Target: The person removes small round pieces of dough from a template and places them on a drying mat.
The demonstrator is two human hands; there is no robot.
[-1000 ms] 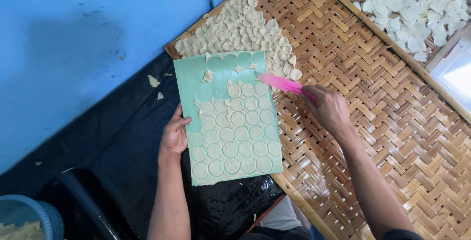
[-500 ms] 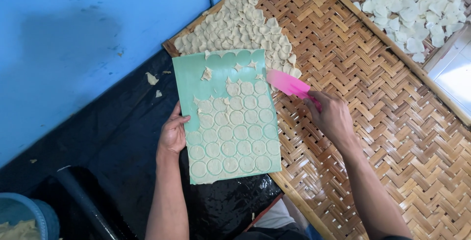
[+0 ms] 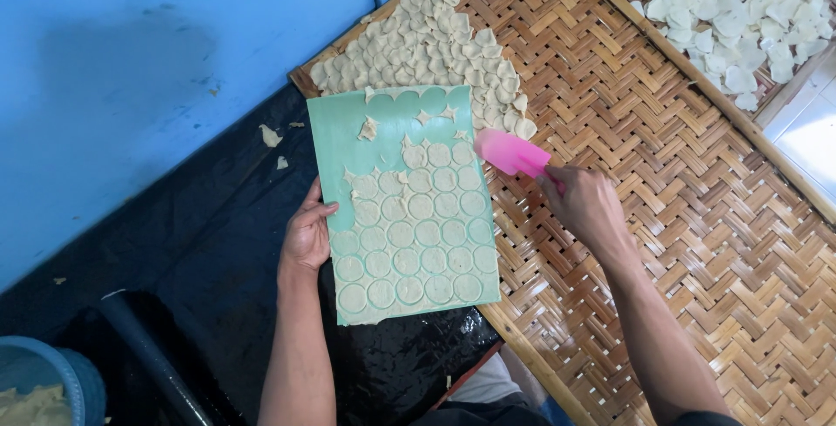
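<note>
A: Seen from above: flat mint-green rectangular cutting sheet (image 3: 348, 143) covered in thin pale dough rounds (image 3: 409, 234), propped over the near edge of a woven bamboo drying tray (image 3: 662, 217). Sheet at centre frame, top end towards 12 o'clock.

B: Handling?

A: Probably light and bendy; rounds look soft, thin, easily torn. Best lifted from underneath with the blade, not pinched. Sheet best steadied by its bare left margin.

B: Hands?

A: Left hand (image 3: 306, 236) at 9 o'clock of the sheet, thumb curled over its edge, fingers hidden beneath, gripping it. Forearm rising from 6 o'clock. Right hand (image 3: 588, 208) at 3 o'clock, fingers wrapped closed around a pink flat plastic scraper (image 3: 511, 152), blade aimed towards 10 o'clock, touching the sheet's right edge. Heap of loosened pale rounds (image 3: 427, 43) at 12 o'clock.
</note>
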